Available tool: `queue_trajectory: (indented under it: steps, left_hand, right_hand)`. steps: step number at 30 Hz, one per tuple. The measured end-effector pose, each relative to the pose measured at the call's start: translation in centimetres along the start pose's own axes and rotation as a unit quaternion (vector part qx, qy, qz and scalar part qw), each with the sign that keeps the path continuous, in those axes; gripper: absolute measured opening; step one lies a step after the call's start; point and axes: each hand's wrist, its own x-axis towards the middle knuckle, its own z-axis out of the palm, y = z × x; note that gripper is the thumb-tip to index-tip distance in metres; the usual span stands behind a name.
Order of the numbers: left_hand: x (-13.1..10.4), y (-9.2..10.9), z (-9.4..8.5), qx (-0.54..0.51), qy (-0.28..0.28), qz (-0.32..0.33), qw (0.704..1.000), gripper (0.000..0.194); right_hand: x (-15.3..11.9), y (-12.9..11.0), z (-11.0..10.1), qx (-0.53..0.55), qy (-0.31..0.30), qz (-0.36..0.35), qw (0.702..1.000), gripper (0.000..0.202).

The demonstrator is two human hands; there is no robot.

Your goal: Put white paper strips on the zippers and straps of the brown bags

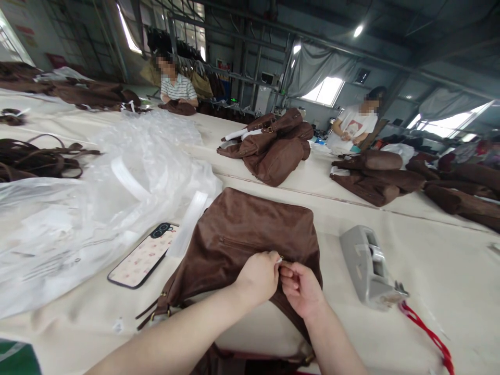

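Note:
A brown leather handbag (253, 219) lies flat on the table in front of me, its zipped pocket facing up and its strap side toward me. At the right end of the zip, my left hand (258, 276) is closed in a pinch, with a small white bit showing at the fingertips. Close against it, my right hand (300, 289) pinches the brown zip pull (287, 264), with its fingers curled. A glint of brass shows beside the fingertips. My fingers partly cover the pull, so its far end is hidden.
Left of the bag lie a phone (142, 255) and crumpled clear plastic bags (156, 151). A grey tape dispenser (369, 268) with a red cord (429, 333) stands at right. More brown bags (273, 151) lie beyond. Two people (177, 88) work across the tables.

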Motion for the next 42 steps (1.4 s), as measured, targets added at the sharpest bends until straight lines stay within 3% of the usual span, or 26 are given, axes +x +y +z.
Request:
queue_trajectory:
  steps: [3, 7, 10, 12, 16, 23, 27, 31, 35, 38, 40, 42]
  left_hand:
    - [0.0, 0.0, -0.1, -0.016, 0.005, -0.001, 1.0, 0.025]
    - [0.2, -0.4, -0.8, -0.017, 0.045, -0.083, 0.995, 0.032]
    - [0.4, -0.6, -1.3, 0.012, 0.012, -0.087, 0.996, 0.028]
    - [0.4, -0.7, -1.3, 0.024, -0.009, -0.057, 0.998, 0.035]
    - [0.3, -0.8, -0.9, 0.005, 0.043, -0.002, 0.999, 0.022]
    - [0.1, -0.7, -1.1, -0.034, 0.07, 0.102, 0.992, 0.026]
    - [0.1, -0.5, -1.6, -0.096, 0.122, 0.084, 0.984, 0.023]
    - [0.6, -0.8, -1.7, -0.114, 0.181, 0.042, 0.976, 0.02]
    - [1.3, -1.3, -1.2, -0.109, 0.171, 0.059, 0.978, 0.017]
    - [1.8, -1.9, -0.8, -0.099, 0.176, 0.069, 0.977, 0.016]
    - [2.1, -2.3, -0.7, -0.102, 0.19, 0.068, 0.974, 0.016]
    - [2.4, -2.7, -0.7, -0.109, 0.2, 0.063, 0.972, 0.016]
  right_hand:
    - [-0.2, -0.1, -0.1, 0.082, -0.015, 0.031, 0.996, 0.019]
    - [-0.2, 0.3, -0.1, 0.17, -0.02, 0.063, 0.983, 0.021]
    - [-0.2, 0.4, -0.2, 0.171, -0.02, 0.068, 0.983, 0.023]
    - [-0.3, 0.3, -0.3, 0.16, -0.02, 0.068, 0.985, 0.023]
    - [-0.3, 0.4, -0.3, 0.107, -0.013, 0.05, 0.993, 0.027]
    - [-0.4, 0.5, 0.0, 0.065, -0.004, 0.033, 0.997, 0.033]
    - [-0.6, 0.5, 0.1, 0.025, 0.002, 0.014, 1.0, 0.032]
    - [-0.2, 0.7, 0.6, -0.114, 0.006, 0.004, 0.993, 0.034]
    - [0.7, 1.0, 1.2, -0.341, 0.063, -0.041, 0.937, 0.028]
    - [0.5, 1.2, 1.7, -0.431, 0.103, -0.089, 0.892, 0.019]
    - [0.2, 1.4, 2.3, -0.557, 0.144, -0.151, 0.804, 0.012]
    - [-0.2, 1.5, 3.0, -0.683, 0.165, -0.194, 0.685, 0.014]
